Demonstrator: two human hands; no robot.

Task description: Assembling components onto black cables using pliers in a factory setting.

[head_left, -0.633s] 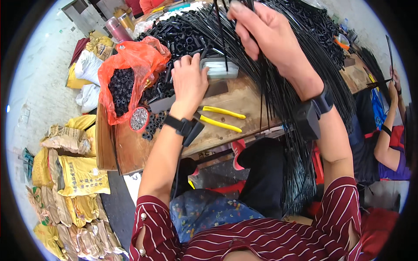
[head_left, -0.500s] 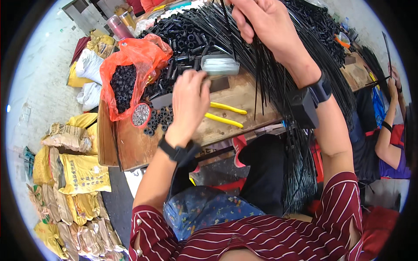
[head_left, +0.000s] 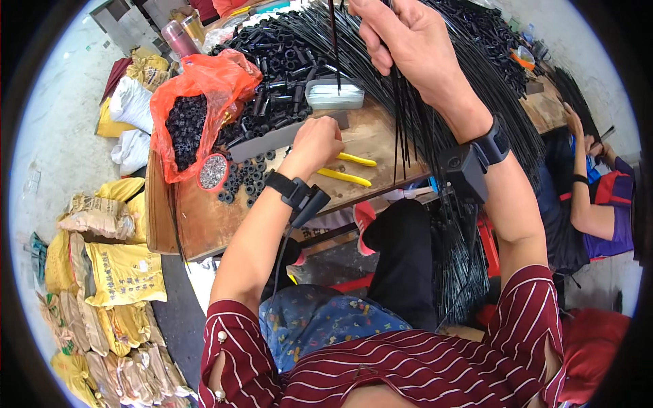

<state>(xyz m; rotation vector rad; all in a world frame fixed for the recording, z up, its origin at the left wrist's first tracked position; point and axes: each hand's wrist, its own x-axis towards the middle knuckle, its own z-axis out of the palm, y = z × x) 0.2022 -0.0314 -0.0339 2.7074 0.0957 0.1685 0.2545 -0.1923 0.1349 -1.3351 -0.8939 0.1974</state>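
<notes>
My right hand (head_left: 415, 54), raised at the top, is closed around thin black rods (head_left: 400, 115) that hang below it. Another dark rod (head_left: 335, 47) points down into a clear plastic tub (head_left: 335, 105) with whitish contents; its upper end is out of frame. My left hand (head_left: 316, 144) is low over the wooden table with fingers curled inward, hiding whatever they may hold. Beside it lie the yellow handles (head_left: 345, 178) of a tool whose head is covered by that hand. A grey bar (head_left: 269, 138) runs behind, and small black rings (head_left: 248, 178) are scattered left of my wrist.
An orange-red plastic bag (head_left: 221, 75) of small black parts and a red-rimmed dish (head_left: 213, 172) of silvery bits sit at the table's left. Black tubes (head_left: 292, 58) and long rods (head_left: 490, 102) are heaped behind. At right, another person's arm (head_left: 579, 170) shows. Sacks (head_left: 126, 272) fill the left floor.
My left hand has moved down and slightly right, from in front of the tub to beside the yellow handles, its fingers now more curled. My right hand still grips the rods.
</notes>
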